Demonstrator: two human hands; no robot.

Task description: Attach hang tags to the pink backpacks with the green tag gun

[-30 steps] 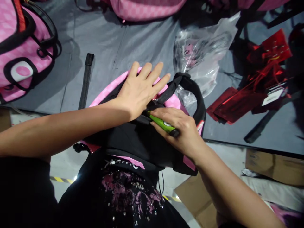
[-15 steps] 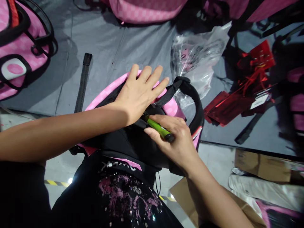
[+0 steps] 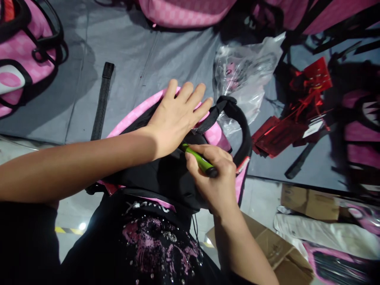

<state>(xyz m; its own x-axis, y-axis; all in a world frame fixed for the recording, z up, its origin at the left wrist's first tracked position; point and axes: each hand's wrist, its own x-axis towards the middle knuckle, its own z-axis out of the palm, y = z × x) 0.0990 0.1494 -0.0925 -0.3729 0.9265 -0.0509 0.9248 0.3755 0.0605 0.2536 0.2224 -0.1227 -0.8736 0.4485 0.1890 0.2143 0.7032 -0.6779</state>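
One green tool (image 3: 199,160) in right hand's (image 3: 214,178) closed grip; left hand (image 3: 175,116) flat, fingers spread, on one backpack (image 3: 160,178).

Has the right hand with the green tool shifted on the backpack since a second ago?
Yes. The right hand has slid left along the backpack, away from its black handle loop; the green tool stays tucked beside the left hand.

My right hand (image 3: 215,174) is curling in tighter around the slim green tool with the black end (image 3: 199,159), my wrist swinging round so my forearm is now coming up from below rather than from the side. My view is drifting rightward, so the red glossy tags (image 3: 292,114) are sliding left.
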